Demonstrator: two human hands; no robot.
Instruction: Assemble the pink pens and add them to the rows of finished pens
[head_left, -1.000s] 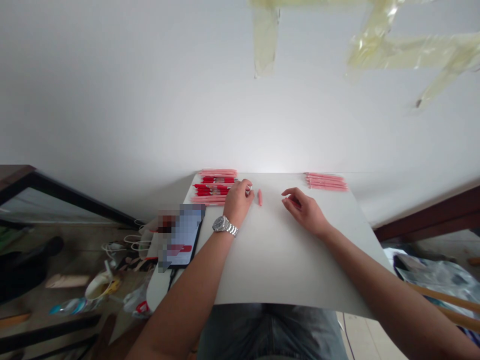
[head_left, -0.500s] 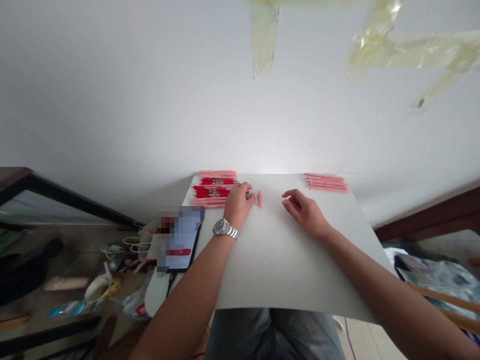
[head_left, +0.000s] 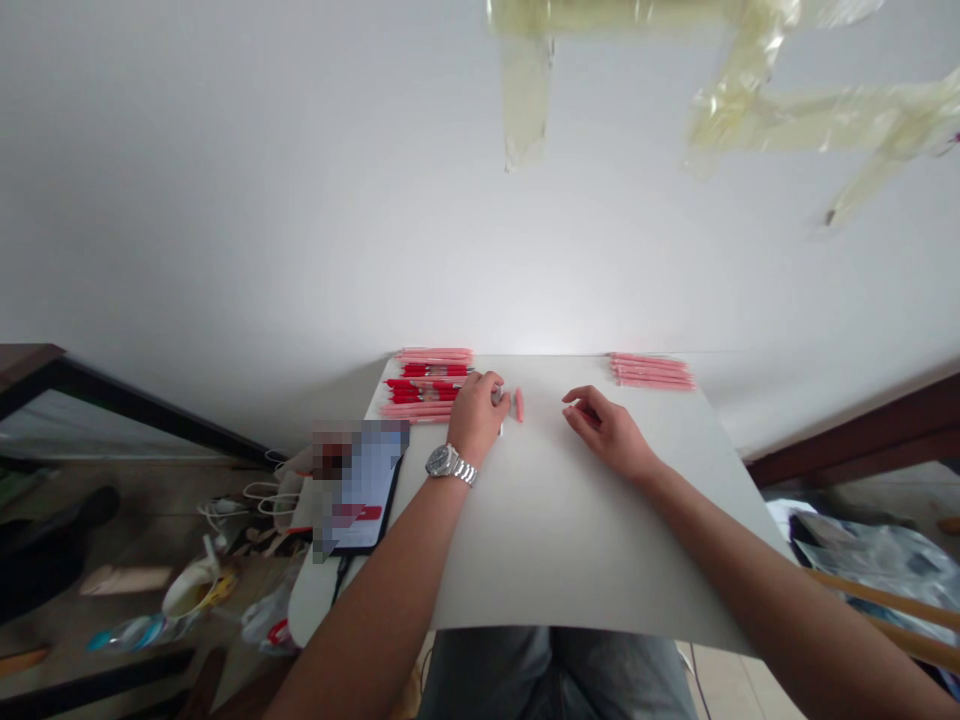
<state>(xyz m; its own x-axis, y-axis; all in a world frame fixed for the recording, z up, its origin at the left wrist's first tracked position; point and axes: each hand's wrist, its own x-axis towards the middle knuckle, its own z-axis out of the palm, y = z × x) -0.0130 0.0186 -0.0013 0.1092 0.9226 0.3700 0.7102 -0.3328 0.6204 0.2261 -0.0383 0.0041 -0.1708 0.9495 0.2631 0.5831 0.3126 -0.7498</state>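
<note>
My left hand, with a metal watch at the wrist, is closed beside the red and pink pens. Its fingers curl over something small and pale that I cannot make out; a white tip shows under the palm. A short pink piece, like a pen part, lies just right of the thumb, apart from it. My right hand hovers above the table further right, fingers bent, thumb and forefinger apart, nothing visible between them. Left of my left hand lie red pens among rows of pink pens.
Another stack of pink pens lies at the back right of the white table. A phone with a cable rests at the left edge. The wall stands right behind the table.
The whole view has shifted slightly downward with the head. A white tip has come into sight below my left palm. Both hands otherwise keep nearly the same place and pose.
</note>
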